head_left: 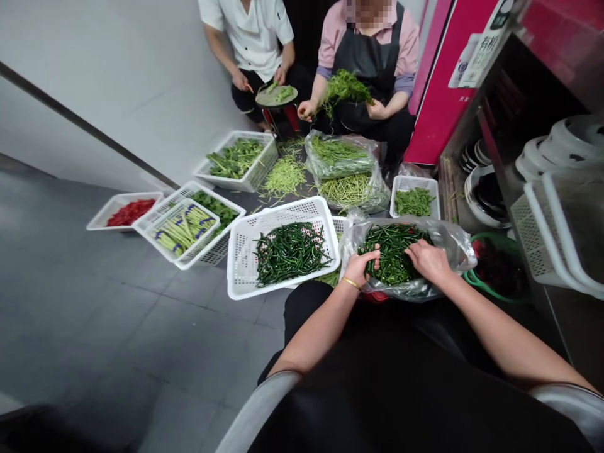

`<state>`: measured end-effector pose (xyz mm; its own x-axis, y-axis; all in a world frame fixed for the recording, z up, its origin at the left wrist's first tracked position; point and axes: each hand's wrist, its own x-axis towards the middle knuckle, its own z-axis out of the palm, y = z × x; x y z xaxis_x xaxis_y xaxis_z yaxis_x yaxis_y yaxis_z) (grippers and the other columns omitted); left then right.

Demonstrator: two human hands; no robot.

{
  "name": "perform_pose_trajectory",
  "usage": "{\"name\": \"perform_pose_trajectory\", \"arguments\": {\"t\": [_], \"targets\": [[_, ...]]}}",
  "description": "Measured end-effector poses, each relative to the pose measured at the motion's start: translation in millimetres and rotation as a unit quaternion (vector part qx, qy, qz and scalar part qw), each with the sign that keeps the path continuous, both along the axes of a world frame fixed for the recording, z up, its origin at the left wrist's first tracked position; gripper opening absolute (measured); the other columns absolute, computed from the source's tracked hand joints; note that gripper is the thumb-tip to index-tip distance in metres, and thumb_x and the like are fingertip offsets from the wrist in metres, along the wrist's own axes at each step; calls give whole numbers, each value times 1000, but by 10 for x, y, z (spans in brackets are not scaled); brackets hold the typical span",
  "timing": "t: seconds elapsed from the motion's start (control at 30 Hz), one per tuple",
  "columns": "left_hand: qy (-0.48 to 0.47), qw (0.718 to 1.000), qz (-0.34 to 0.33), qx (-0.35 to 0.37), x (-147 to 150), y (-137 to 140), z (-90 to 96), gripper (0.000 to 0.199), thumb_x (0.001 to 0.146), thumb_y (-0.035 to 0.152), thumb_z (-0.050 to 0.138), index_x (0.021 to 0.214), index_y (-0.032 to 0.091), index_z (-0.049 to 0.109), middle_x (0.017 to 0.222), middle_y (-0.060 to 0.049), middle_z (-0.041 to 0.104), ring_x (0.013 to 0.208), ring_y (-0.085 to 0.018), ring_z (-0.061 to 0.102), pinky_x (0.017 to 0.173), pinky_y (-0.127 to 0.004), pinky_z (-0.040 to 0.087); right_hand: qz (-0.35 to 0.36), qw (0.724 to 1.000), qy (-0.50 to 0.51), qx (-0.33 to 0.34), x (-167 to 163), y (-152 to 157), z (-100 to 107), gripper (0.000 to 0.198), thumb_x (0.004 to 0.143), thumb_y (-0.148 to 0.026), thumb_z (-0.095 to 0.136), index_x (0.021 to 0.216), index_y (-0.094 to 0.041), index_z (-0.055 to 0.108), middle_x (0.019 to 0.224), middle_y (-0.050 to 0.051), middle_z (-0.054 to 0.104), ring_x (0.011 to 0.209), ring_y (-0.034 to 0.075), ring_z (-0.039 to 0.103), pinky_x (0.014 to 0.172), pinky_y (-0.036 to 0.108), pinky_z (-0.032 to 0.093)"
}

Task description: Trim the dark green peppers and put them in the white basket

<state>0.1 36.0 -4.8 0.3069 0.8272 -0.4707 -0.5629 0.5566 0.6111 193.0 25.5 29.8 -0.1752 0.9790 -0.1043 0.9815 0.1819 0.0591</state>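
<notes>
Where fingers [370, 257] meet chillies [392, 246], grip unclear

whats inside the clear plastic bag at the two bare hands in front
The clear plastic bag holds a heap of thin dark green peppers, with the left hand and right hand at it. The top layer hides whatever lies deeper.

Hands: two, left [361, 267] and right [428, 259], at one chilli bag [455, 248]. Left of left hand: one chilli basket [240, 255]; farther left, one red-pepper tray [100, 215]. Beyond hands: two co-workers [255, 41], one round board [264, 99], one small bean basket [410, 184]. Right of right hand: one green tub [486, 294].
</notes>
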Motion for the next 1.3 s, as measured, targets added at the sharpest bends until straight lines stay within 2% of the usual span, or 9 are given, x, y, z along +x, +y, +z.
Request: {"name": "perform_pose_trajectory", "arguments": {"t": [0.23,0.43,0.53,0.7,0.9,1.03,1.13,1.23,1.3], "targets": [[25,998,-33,53,45,-79,1,34,49,19,84,73,10,62,53,4,53,46,-6,47,48,-22,35,237,958,33,-155,-271,-364,16,35,100,-32,36,96,-17,68,94,10,69,80,19,65,64,25,40],[11,1000,12,1,-148,6,25,25,60,21,71,80,7,70,74,-7,69,55,-8,56,50,-20,39,34,998,0,-56,-159,116,-99,41,96,-47,43,120,-18,61,118,16,62,91,24,66,68,28,45],[37,999,22,-15,-183,32,37,16,61,22,70,68,7,68,68,-8,67,58,-10,58,50,-19,39,36,994,19,-100,-107,302,-143,28,97,-30,44,106,-16,66,107,13,66,89,21,66,73,27,44],[86,993,2,79,-113,-21,68,25,52,20,81,72,10,70,64,-4,65,59,-12,58,60,-25,46,47,990,127,-29,17,234,77,31,96,-35,42,88,-18,67,95,9,69,87,20,65,78,28,44],[99,980,-25,173,57,-86,-23,36,44,17,87,74,15,67,73,1,67,63,-11,56,65,-25,45,50,949,312,8,-180,16,159,38,94,-40,39,63,-23,55,69,4,66,67,19,61,67,30,44],[58,991,19,116,22,-129,-5,41,41,20,88,77,13,69,68,0,66,62,-13,58,68,-29,47,34,905,424,-4,-284,12,104,38,92,-47,42,71,-22,62,74,5,68,73,19,61,71,30,45],[13,997,36,60,-50,-111,45,37,48,25,85,77,9,71,73,-6,70,68,-17,63,74,-34,50,16,867,487,-106,-259,-6,4,41,89,-55,44,81,-20,66,78,5,69,73,19,62,69,30,47],[16,998,32,57,-89,-71,56,34,50,24,84,78,9,72,70,-5,69,63,-15,62,71,-32,50,-14,819,521,-240,-259,-91,-94,47,86,-60,46,73,-18,63,57,1,62,54,15,57,57,28,45],[17,998,21,61,-95,-60,52,32,51,24,83,77,9,71,67,-4,68,60,-13,61,68,-30,50,-26,810,532,-244,-284,-154,-122,45,86,-59,46,70,-19,59,49,-2,55,45,13,52,52,26,42]]}}
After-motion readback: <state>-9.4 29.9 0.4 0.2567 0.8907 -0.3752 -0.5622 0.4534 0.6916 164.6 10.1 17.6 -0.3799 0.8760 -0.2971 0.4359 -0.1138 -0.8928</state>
